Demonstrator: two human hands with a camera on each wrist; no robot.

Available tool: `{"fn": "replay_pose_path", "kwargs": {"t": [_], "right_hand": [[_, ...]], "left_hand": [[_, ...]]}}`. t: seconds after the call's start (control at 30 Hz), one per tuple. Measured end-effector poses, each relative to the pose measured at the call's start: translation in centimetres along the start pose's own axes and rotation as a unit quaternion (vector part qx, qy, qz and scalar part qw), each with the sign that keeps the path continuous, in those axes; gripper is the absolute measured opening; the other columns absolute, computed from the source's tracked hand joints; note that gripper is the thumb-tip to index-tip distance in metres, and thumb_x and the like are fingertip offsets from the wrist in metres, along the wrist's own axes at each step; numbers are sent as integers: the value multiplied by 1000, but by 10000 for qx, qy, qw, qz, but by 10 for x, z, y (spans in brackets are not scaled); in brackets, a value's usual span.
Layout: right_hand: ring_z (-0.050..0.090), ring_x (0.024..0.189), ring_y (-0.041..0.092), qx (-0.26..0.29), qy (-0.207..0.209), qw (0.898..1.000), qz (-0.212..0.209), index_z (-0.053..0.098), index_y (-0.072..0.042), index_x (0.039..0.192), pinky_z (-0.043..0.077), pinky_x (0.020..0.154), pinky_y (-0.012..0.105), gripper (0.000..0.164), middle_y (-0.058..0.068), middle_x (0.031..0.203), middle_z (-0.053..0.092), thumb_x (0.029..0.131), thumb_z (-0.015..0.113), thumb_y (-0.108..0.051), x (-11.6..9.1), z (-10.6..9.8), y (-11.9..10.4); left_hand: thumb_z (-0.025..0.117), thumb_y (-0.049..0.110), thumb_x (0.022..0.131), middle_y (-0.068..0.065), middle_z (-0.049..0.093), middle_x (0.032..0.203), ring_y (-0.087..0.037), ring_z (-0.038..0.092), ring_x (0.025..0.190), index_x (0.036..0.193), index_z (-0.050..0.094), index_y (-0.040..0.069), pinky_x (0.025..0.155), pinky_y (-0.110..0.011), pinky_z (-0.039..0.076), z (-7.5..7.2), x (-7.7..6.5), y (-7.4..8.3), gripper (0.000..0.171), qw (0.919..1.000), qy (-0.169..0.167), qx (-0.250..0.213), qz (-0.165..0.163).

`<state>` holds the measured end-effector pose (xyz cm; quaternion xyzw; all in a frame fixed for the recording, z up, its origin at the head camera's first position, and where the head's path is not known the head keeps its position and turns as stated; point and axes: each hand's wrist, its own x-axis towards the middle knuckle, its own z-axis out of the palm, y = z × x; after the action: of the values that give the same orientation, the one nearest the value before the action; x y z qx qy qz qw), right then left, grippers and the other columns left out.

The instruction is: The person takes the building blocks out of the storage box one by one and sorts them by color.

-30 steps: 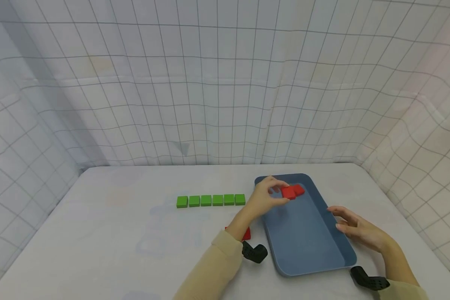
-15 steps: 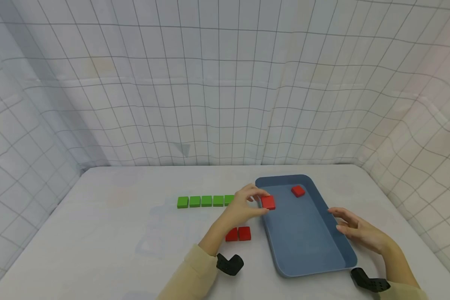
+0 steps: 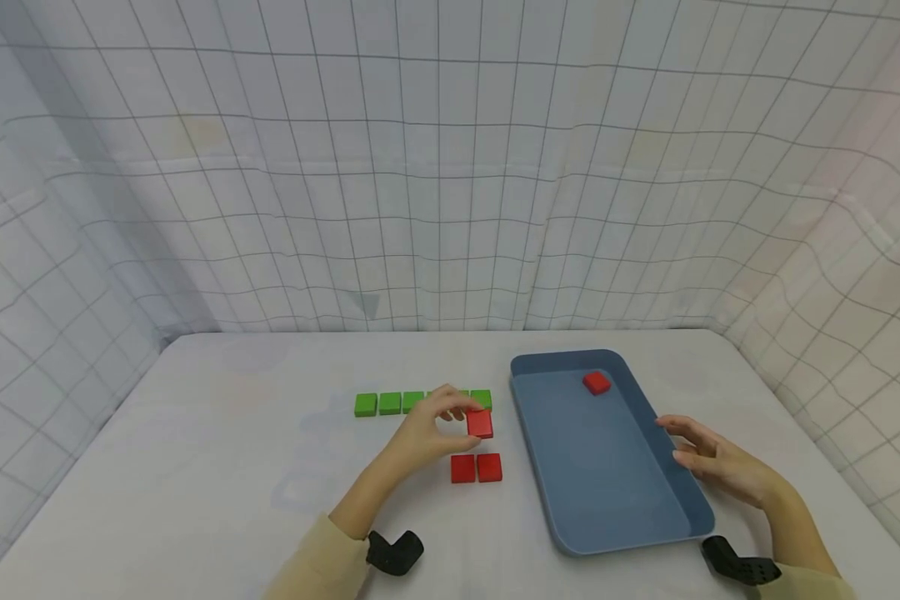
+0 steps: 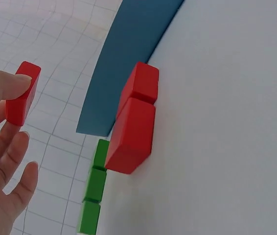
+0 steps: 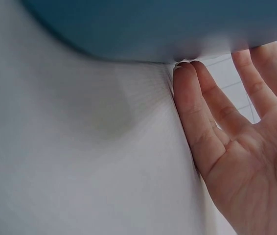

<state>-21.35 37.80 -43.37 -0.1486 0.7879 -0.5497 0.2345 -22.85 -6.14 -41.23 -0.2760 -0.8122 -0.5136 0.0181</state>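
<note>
My left hand pinches a red square block between thumb and fingertips, above the table. In the left wrist view the thumb lies across one side of this block. Just nearer to me, two red blocks sit side by side on the table. Behind the hand runs a row of green blocks, partly hidden by the fingers. My right hand rests at the right side of the blue tray, its fairly straight fingertips touching the tray wall.
One red block lies at the far end inside the tray. White table surface stretches to the left. White grid-patterned curtains close off the back and both sides.
My left hand has moved left out of the tray with the red block, toward the two red blocks on the table. The right hand and the tray have stayed put.
</note>
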Motion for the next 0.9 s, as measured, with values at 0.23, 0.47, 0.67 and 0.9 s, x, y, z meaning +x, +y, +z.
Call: {"fn": "replay_pose_path", "kwargs": {"t": [0.23,0.47,0.67,0.9], "right_hand": [[-10,128,55,15,-14,10000,-19,21,-13,144,34,86,9,52,-9,141,20,96,43,-11,-1,-1,1],[-10,128,55,-3,-28,10000,-35,19,-10,144,34,86,9,53,-16,137,21,97,43,-10,-1,-2,3],[-10,128,55,-58,-42,10000,-44,18,-8,144,34,86,9,54,-18,135,20,96,43,-10,-2,-3,4],[-10,128,55,-97,-67,9999,-48,20,-13,144,34,85,10,53,-11,141,20,96,42,-10,-4,-5,6]], "left_hand": [[76,8,73,1,55,92,-24,54,83,104,66,10,75,-34,46,-9,-19,-9,33,9998,-37,207,70],[76,7,71,3,56,91,-21,54,81,102,66,12,73,-31,46,-16,-38,-24,33,9992,-17,407,-41],[77,8,71,1,58,92,-20,53,81,102,67,11,72,-29,45,-18,-50,-30,32,9991,-45,322,-268],[78,9,69,3,58,89,-18,51,79,99,68,11,69,-26,43,-15,-59,-30,31,9983,-79,431,-391]]}}
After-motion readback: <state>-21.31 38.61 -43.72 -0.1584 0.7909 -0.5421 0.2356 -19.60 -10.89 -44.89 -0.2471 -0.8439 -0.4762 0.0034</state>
